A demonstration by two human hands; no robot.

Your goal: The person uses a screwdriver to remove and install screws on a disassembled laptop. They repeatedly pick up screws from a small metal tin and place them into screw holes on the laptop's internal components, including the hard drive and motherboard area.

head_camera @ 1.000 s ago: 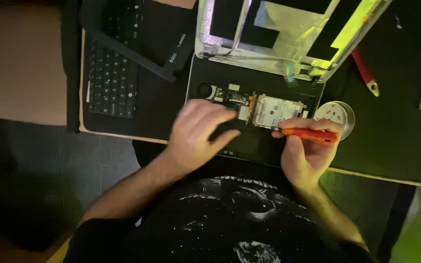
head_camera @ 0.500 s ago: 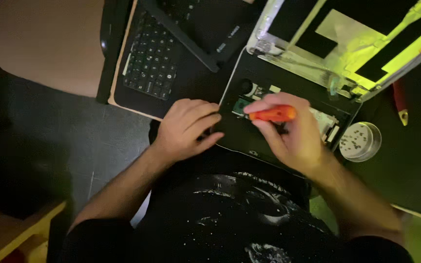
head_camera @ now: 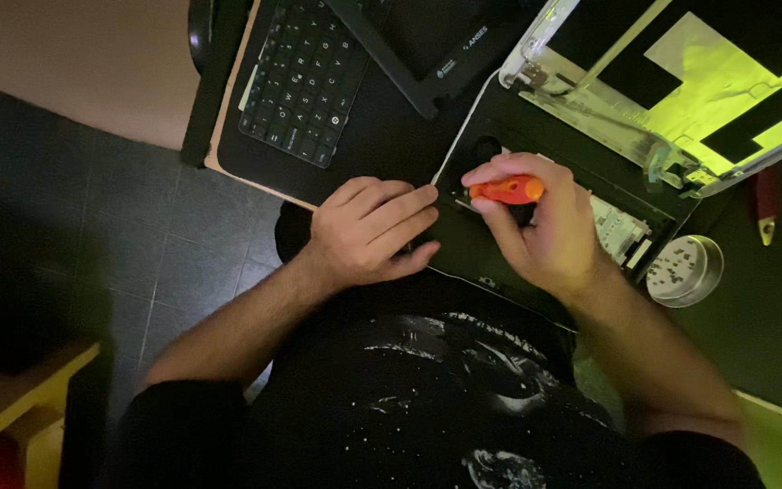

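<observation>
An opened black laptop base (head_camera: 472, 244) lies on the desk before me, its lid (head_camera: 681, 91) tilted up behind it. My right hand (head_camera: 545, 226) grips an orange-handled screwdriver (head_camera: 507, 189) and holds it over the left part of the base, near a round hole (head_camera: 484, 148). My left hand (head_camera: 368, 226) rests flat on the base's left edge, fingers together, holding nothing. A green circuit board (head_camera: 622, 231) shows past my right hand. The screwdriver's tip is hidden by my fingers.
A detached black keyboard (head_camera: 300, 81) and a black bezel strip (head_camera: 409, 63) lie at the back left. A small round dish with screws (head_camera: 685, 270) stands right of the base. A red-handled tool (head_camera: 765, 204) lies further right. Dark tiled floor (head_camera: 110, 244) is on the left.
My right hand has moved the screwdriver leftward across the base, from the circuit board to near the round hole. My view has shifted, and my left hand stays on the base's left edge.
</observation>
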